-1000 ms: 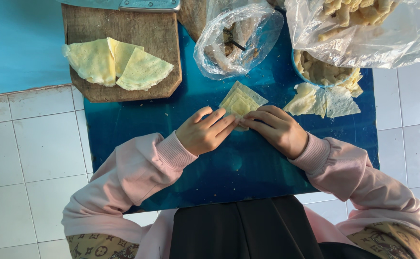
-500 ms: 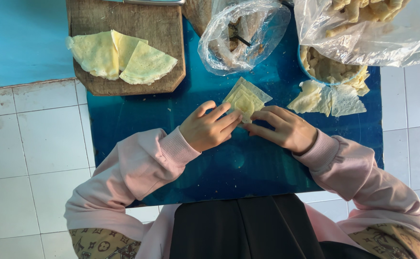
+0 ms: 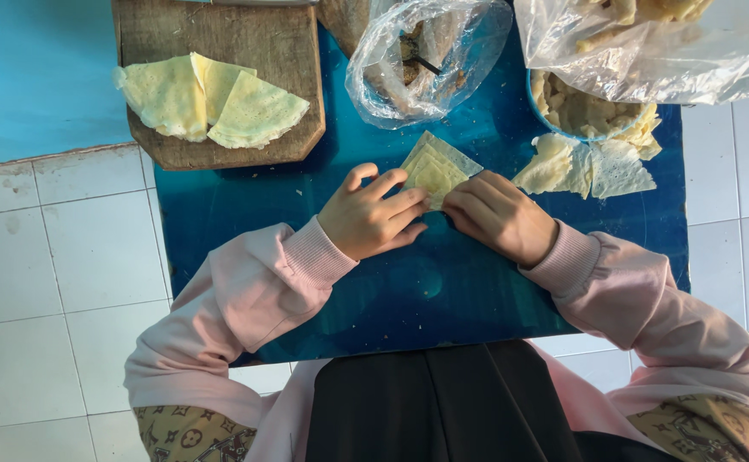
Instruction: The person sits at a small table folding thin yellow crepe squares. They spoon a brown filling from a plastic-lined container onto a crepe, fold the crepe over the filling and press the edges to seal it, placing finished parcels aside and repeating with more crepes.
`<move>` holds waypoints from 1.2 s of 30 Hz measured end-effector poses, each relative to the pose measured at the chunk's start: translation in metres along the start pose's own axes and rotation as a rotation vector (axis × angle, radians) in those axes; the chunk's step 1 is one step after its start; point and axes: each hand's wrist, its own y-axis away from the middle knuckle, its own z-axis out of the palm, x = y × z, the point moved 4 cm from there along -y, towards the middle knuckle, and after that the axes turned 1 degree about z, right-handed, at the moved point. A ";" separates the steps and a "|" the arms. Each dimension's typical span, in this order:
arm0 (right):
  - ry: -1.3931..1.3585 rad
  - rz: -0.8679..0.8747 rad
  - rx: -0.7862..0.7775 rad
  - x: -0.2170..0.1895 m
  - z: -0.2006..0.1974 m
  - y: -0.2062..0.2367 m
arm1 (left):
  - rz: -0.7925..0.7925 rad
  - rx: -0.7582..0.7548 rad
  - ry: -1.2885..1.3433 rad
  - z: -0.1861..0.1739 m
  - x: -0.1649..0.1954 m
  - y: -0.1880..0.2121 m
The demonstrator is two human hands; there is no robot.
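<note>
Both hands pinch the folded pastry sheet (image 3: 433,168) mid-desk (image 3: 409,291): left hand (image 3: 373,214) fingers pressed together on its near-left edge, right hand (image 3: 499,214) clamping the near-right. Its point aims toward the far-right corner.

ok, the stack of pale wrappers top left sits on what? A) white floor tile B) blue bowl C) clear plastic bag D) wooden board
D: the pale wrappers lie on the wooden board, clear of the plastic bag and away from both hands.
</note>
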 end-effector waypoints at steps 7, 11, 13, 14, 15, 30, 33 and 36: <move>-0.044 0.124 0.042 0.006 0.003 0.002 | -0.187 0.065 0.226 0.006 -0.006 -0.006; 0.007 0.077 0.053 0.006 0.000 0.003 | -0.238 0.081 0.259 0.008 -0.005 -0.007; 0.024 0.040 0.047 0.006 -0.002 0.005 | -0.257 0.071 0.248 0.009 -0.003 -0.008; 0.032 0.022 0.043 0.006 -0.003 0.005 | -0.272 0.062 0.244 0.010 -0.003 -0.008; 0.041 0.021 0.040 0.006 -0.003 0.006 | -0.286 0.052 0.240 0.010 -0.003 -0.008; 0.076 -0.003 0.024 0.000 -0.007 0.015 | -0.137 0.080 -0.033 -0.003 0.016 0.000; 0.070 -0.018 0.009 0.000 -0.008 0.015 | -0.122 0.084 -0.026 -0.005 0.017 0.001; 0.064 -0.018 0.007 -0.002 -0.008 0.012 | -0.103 0.085 -0.034 -0.007 0.018 0.002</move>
